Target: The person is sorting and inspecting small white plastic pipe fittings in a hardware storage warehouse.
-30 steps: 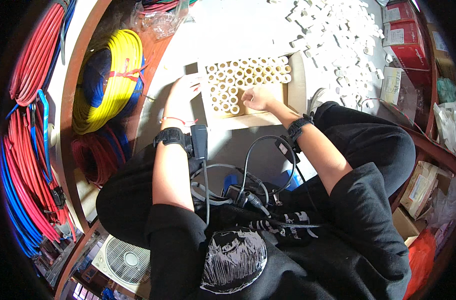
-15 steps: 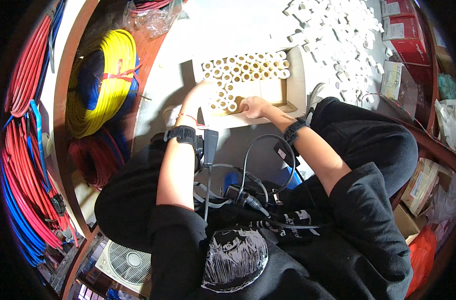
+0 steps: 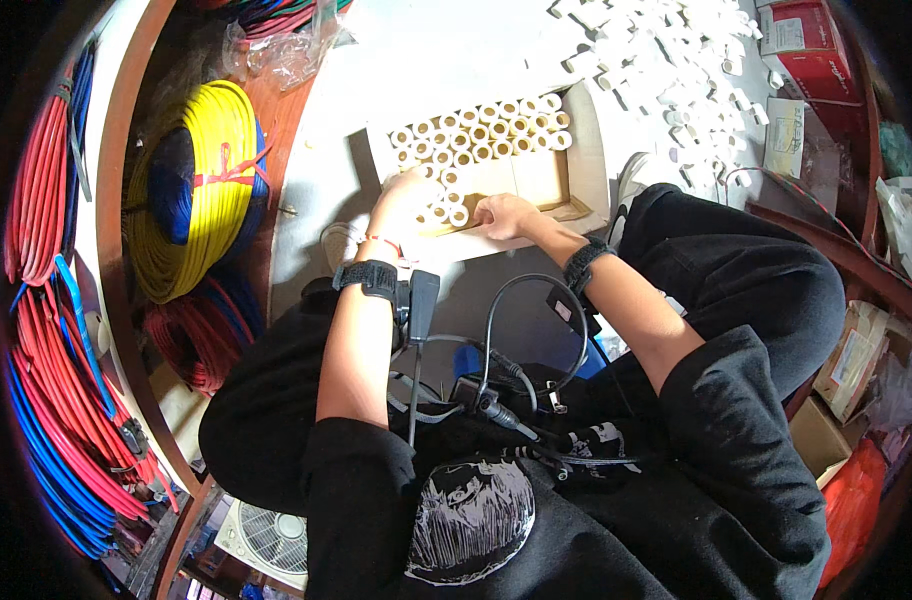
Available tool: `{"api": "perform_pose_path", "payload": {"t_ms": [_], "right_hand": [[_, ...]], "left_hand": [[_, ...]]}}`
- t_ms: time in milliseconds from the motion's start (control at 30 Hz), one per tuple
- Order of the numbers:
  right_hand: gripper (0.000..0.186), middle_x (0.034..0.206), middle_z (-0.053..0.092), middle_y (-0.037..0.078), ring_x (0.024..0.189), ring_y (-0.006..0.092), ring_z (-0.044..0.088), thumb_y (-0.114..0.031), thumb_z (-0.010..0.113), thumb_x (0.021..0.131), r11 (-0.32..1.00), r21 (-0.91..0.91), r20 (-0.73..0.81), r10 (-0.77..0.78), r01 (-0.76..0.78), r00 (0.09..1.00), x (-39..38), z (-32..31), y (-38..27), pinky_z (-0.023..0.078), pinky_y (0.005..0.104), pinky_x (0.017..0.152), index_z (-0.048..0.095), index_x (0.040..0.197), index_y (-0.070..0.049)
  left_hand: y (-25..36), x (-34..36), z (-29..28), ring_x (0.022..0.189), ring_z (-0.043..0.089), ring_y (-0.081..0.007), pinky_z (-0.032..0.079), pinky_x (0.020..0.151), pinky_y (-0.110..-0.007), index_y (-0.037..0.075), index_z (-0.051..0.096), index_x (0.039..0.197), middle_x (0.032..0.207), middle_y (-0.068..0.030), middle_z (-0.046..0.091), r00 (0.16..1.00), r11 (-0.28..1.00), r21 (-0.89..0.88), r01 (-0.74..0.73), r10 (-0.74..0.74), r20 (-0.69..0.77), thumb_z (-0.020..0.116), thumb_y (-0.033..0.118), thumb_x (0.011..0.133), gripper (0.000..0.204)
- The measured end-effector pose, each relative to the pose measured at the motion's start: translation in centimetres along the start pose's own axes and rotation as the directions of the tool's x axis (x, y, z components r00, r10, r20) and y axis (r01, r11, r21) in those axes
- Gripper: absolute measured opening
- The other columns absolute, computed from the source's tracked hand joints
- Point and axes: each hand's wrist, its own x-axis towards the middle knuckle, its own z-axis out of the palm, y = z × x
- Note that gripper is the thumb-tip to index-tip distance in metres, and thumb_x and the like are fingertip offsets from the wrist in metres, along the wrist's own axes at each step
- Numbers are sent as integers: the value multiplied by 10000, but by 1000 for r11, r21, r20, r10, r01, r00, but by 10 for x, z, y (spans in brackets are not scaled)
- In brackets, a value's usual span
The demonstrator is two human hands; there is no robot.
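Observation:
A cardboard box (image 3: 587,149) in front of me holds upright white cylindrical tubes (image 3: 481,132) in rows along its far side and left part; its near right shows bare cardboard. My left hand (image 3: 403,195) lies over the box's left side beside the tubes, its fingertips lost in glare. My right hand (image 3: 503,213) has curled, closed fingers at the right of the near group of tubes; what they hold, if anything, I cannot make out.
Loose white short pieces (image 3: 656,60) are strewn right of the box. Coiled yellow cable (image 3: 201,205) and red hoses (image 3: 41,170) lie left. Red boxes (image 3: 806,55) stand right. My crossed legs, trailing cables (image 3: 491,400) and a white fan (image 3: 271,535) are nearer.
My left hand has moved right and down onto the box's left part. My right hand has shifted slightly down, fingers still curled. The box appears further left in view.

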Motion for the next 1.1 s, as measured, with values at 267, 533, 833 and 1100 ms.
{"api": "perform_pose_path", "payload": {"t_ms": [267,533,833,1100], "right_hand": [[299,878,572,118,843,241,532,-154,519,614,1000,-12,13,27,-27,1000,-4,-3,-6,410,305,739,571,897,-74],[292,902,564,103,874,222,519,-156,506,628,998,43,18,40,-40,999,-3,2,-4,400,295,761,559,908,-90],[274,844,578,82,802,213,542,-155,502,664,1000,7,0,10,-10,1000,-9,-4,-3,418,300,712,538,922,-71],[274,825,578,75,790,209,542,-158,504,656,1000,-8,-23,17,-17,1000,-5,2,0,419,297,702,539,914,-73]], "left_hand": [[-38,14,18,543,524,-130,423,438,-249,-35,527,742,638,-99,540,964,968,-47,-246,239,-116,452,113,692,173],[-45,17,24,627,547,-228,442,549,-295,2,534,823,749,-142,562,978,962,257,-94,137,-154,505,206,690,245],[7,-2,22,693,547,-249,439,604,-308,-7,518,873,783,-166,558,955,723,-681,121,-272,-119,488,234,728,283],[24,-12,16,657,542,-181,440,551,-270,-34,507,883,742,-128,556,963,971,219,91,-29,-269,434,245,775,309]]}}
